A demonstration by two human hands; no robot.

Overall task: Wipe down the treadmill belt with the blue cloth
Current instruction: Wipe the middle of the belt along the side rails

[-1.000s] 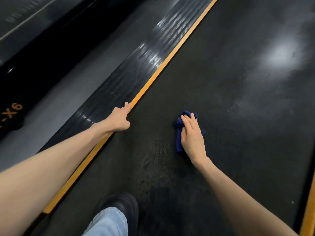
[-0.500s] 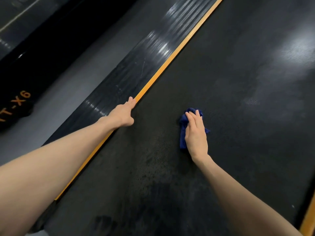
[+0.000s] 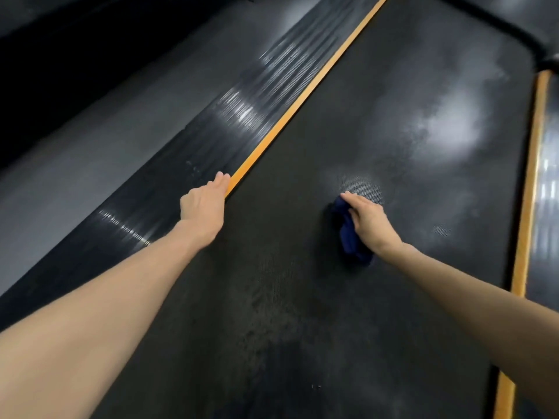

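Belt (image 3: pixel 348 122) fills most of the view, dark and textured, with pale glare patches toward its far right. Right hand (image 3: pixel 370 220) lies palm down on the cloth (image 3: pixel 348 234), fingers (image 3: pixel 352 197) stretched flat over it and pressing it against the belt near the middle; whether the hand grips the cloth or only presses on it cannot be told. The cloth is dark blue and bunched, showing mostly on the hand's left side and under the wrist. Left hand (image 3: pixel 205 204) rests at the belt's left edge, fingers closed together and extended, tips on the orange strip (image 3: pixel 302 98), holding nothing. Left of that strip runs a ribbed black side rail (image 3: pixel 242 116). A second orange strip (image 3: pixel 527 192) borders the belt on the right
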